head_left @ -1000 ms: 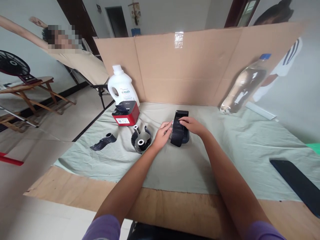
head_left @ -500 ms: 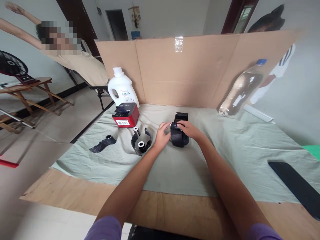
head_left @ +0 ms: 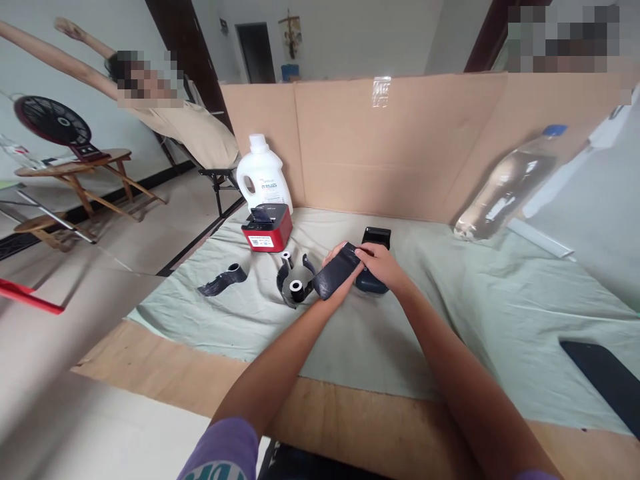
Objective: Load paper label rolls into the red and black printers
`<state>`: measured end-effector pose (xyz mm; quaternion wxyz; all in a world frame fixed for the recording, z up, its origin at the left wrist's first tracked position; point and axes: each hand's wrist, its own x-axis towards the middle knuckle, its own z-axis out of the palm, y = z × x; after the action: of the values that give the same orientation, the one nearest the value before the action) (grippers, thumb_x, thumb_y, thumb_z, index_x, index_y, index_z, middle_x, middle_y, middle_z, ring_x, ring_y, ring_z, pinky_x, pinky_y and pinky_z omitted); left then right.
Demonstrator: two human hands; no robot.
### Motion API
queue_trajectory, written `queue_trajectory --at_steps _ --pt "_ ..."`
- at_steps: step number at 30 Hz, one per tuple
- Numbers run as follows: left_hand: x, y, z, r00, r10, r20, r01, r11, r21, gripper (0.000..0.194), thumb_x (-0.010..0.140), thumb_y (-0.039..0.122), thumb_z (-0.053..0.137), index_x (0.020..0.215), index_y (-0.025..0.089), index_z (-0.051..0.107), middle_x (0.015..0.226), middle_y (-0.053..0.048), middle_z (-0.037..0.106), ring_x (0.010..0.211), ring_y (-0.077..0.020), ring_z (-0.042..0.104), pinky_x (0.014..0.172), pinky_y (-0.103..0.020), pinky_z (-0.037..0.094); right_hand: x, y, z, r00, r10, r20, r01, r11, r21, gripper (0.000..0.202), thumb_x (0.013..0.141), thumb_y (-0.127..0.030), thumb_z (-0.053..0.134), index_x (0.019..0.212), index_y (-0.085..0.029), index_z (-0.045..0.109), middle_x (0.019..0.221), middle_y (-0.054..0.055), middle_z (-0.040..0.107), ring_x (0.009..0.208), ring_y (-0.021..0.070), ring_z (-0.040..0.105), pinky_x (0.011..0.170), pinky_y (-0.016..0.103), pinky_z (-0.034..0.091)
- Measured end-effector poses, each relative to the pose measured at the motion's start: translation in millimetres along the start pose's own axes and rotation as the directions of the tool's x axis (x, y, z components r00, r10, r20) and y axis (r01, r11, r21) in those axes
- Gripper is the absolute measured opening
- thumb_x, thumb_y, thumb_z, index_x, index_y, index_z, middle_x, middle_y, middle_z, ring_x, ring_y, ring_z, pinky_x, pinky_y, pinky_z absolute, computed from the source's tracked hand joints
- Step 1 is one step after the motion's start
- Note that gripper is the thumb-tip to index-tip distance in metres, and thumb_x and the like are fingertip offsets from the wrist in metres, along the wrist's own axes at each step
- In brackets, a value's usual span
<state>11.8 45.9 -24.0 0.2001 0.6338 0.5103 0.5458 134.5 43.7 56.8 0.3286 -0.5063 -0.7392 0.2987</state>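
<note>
Right hand: thumb and fingers pinch the upper end of the black strip, probably to steer its curl.
Black strip: slants between the hands, above the counter.
Left hand: mostly hidden behind the strip, seemingly supporting it; cannot tell its grip.
Black holder: beside them, partly behind the right hand, apparently kept within reach.

likely a room in a home: a fan on a wooden stool, a hanging on the plain wall, a detergent jug and a pale floor. a cloth-covered wooden table with cardboard standing behind looks makeshift.
</note>
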Motion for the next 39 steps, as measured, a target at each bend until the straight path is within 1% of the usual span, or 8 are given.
queue_trajectory --at_steps 3,10,15,19,23,30,34,39 --pt "-4.5 10.6 -9.6 0.998 0.027 -0.059 -0.017 0.985 0.172 0.059 0.082 0.037 0.074 0.133 0.015 0.053 0.131 -0.016 0.061 0.121 -0.0359 0.054 0.109 -0.047 0.034 3.7 5.8 -14.4 0.999 -0.012 0.038 0.012 1.000 -0.010 0.027 0.089 -0.032 0.049 0.085 -0.017 0.072 0.081 0.004 0.071 0.079 0.0201 0.063 0.073 0.030 0.046" --pt "-11.9 21.2 -29.5 0.933 0.339 0.122 -0.360 0.890 0.279 0.037 0.091 0.029 0.062 0.128 0.026 0.064 0.123 -0.006 0.067 0.109 -0.0223 0.058 0.095 -0.035 0.041 24.6 42.8 -53.4 0.990 -0.033 0.138 0.069 0.962 -0.266 0.025 0.087 -0.022 0.053 0.098 -0.019 0.076 0.098 0.005 0.076 0.089 0.0217 0.066 0.080 0.031 0.046" --pt "-14.5 15.1 -24.9 0.866 0.407 0.290 -0.492 0.799 0.348 0.038 0.088 0.014 0.060 0.120 0.031 0.072 0.107 -0.003 0.069 0.098 -0.0200 0.057 0.083 -0.034 0.039 32.5 56.4 -51.8 0.989 0.078 0.129 -0.013 0.895 -0.445 0.030 0.092 -0.022 0.050 0.109 -0.020 0.074 0.113 0.008 0.074 0.103 0.0244 0.065 0.090 0.034 0.045" --pt "-14.2 15.7 -23.2 0.854 0.382 0.353 -0.501 0.787 0.360 0.036 0.089 0.017 0.059 0.120 0.031 0.073 0.101 -0.004 0.068 0.096 -0.0205 0.057 0.081 -0.034 0.038 29.9 55.9 -46.7 0.988 0.090 0.125 -0.008 0.841 -0.540 0.027 0.091 -0.024 0.054 0.109 -0.025 0.074 0.116 0.007 0.072 0.112 0.0291 0.060 0.097 0.042 0.040" --pt "-14.6 17.0 -22.9 0.848 0.359 0.389 -0.498 0.792 0.355 0.036 0.089 0.015 0.058 0.117 0.030 0.074 0.099 -0.004 0.069 0.095 -0.0210 0.057 0.080 -0.035 0.039 26.2 58.7 -32.8 0.995 0.101 -0.008 -0.084 0.784 -0.614 0.026 0.081 -0.024 0.067 0.107 -0.023 0.071 0.122 0.013 0.061 0.116 0.0343 0.053 0.096 0.046 0.041" --pt "-14.9 17.9 -24.7 0.830 0.380 0.408 -0.527 0.774 0.351 0.035 0.091 0.014 0.055 0.116 0.029 0.075 0.092 -0.004 0.070 0.088 -0.0192 0.059 0.077 -0.033 0.038 36.7 76.5 -22.2 0.898 -0.044 -0.438 -0.119 0.934 -0.336 0.031 0.081 -0.032 0.063 0.106 -0.017 0.053 0.115 0.016 0.054 0.107 0.0286 0.053 0.095 0.043 0.044" --pt "-14.6 15.3 -28.0 0.794 0.426 0.433 -0.582 0.740 0.338 0.036 0.090 0.010 0.053 0.113 0.028 0.075 0.085 -0.002 0.070 0.082 -0.0176 0.061 0.073 -0.033 0.037 39.8 83.5 -30.9 0.907 -0.069 -0.416 -0.014 0.981 -0.193 0.024 0.083 -0.026 0.056 0.106 -0.021 0.049 0.106 0.009 0.061 0.081 0.0208 0.056 0.086 0.041 0.048" --pt "-15.9 9.5 -35.5 0.737 0.495 0.460 -0.656 0.686 0.314 0.038 0.089 0.008 0.052 0.115 0.026 0.074 0.080 -0.001 0.070 0.076 -0.0163 0.061 0.071 -0.032 0.036 29.6 77.5 -52.4 0.966 -0.132 -0.223 0.095 0.981 -0.170 0.027 0.078 -0.019 0.061 0.104 -0.021 0.055 0.103 0.004 0.060 0.071 0.0157 0.057 0.078 0.036 0.049"
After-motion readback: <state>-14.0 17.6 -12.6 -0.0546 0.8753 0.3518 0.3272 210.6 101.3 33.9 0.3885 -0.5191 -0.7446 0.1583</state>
